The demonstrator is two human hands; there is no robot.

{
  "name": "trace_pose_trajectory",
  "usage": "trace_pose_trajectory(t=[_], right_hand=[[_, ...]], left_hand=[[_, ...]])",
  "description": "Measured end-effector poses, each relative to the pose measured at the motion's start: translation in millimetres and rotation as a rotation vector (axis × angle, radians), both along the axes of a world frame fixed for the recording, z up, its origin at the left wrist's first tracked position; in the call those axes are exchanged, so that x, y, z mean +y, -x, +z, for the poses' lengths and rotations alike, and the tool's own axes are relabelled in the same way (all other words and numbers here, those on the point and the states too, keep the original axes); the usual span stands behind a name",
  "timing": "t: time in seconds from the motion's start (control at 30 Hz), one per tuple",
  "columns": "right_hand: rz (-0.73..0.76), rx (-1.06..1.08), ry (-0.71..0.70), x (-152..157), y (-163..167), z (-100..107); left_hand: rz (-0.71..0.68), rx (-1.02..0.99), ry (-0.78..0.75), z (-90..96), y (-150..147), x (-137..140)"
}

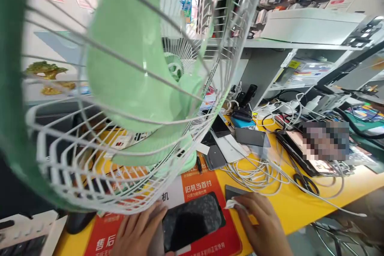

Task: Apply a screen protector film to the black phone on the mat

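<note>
A black smartphone [193,222] lies on a red printed mat [231,232], its dark screen covered in smudges or droplets. My left hand [139,228] rests at the phone's left end, fingers stretched out and reaching its edge; part of this hand is cut off by the frame's bottom. Right of the phone, my right hand [264,224] pinches a small crumpled white tissue [234,205] between thumb and fingers, apart from the screen. Just behind the tissue is a dark grey flat device [235,192], partly covered by that hand.
A green desk fan [141,68] with a white wire cage looms close at left. Coiled white cables [255,176], scissors [306,184] and several phones lie behind on the yellow table [300,216]. A keyboard [27,244] and black mouse [78,222] sit at lower left.
</note>
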State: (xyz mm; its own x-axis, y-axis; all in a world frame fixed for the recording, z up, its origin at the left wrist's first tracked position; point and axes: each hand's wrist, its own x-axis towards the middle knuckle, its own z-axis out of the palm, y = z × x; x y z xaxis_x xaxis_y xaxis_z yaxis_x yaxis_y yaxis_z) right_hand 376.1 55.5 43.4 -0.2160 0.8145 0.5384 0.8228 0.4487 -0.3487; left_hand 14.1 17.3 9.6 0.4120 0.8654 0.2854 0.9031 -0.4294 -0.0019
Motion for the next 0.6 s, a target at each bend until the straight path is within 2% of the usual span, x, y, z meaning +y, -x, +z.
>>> trace_pose_trajectory(t=[0.17, 0.23, 0.3, 0.4, 0.5, 0.57, 0.6], right_hand=[[0.153, -0.106, 0.15, 0, 91, -9], [0.231, -0.099, 0.113, -5, 122, -14], [0.312, -0.096, 0.039, -9, 135, -17], [0.38, -0.161, 0.03, -7, 107, -11], [0.21, -0.264, 0.026, 1, 58, 5], [0.121, -0.312, 0.001, 5, 48, 9], [0.116, -0.325, -0.011, 7, 54, 7]], left_hand=[[-0.01, -0.058, 0.011, 5.5, -7, 1], [-0.013, -0.082, 0.01, 5.1, -8, 2], [-0.014, -0.097, 0.004, 3.8, -8, 2], [-0.018, -0.112, 0.017, 1.6, -6, 3], [-0.014, -0.132, 0.058, -1.4, -5, 3], [-0.026, -0.127, 0.052, -4.3, -7, 3], [-0.013, -0.116, 0.038, -5.9, -10, 3]])
